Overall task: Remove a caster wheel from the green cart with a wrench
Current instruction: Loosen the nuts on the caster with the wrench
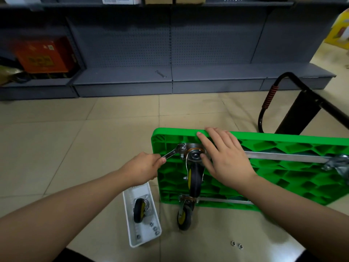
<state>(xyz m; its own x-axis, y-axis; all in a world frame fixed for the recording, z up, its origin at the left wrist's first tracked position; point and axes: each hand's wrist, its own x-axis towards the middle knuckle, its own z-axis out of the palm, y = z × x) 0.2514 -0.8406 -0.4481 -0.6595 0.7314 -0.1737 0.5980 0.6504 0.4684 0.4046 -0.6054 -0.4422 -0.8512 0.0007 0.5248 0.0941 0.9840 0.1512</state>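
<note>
The green cart (283,178) lies on its side on the tiled floor, its ribbed underside facing me. A caster wheel (195,178) with a metal mounting plate sits at its upper left corner. My left hand (145,167) grips the handle of a silver wrench (172,153), whose head sits on a nut at the plate's left corner. My right hand (224,157) lies flat, fingers spread, over the cart's top edge and the plate's right side. A second caster (185,214) hangs at the lower left corner.
A white tray (130,220) on the floor holds a loose caster (140,209) and several nuts. Two nuts (236,244) lie on the tiles. Another wrench (160,74) rests on the grey shelf base. The cart's black handle (294,103) sticks out at right.
</note>
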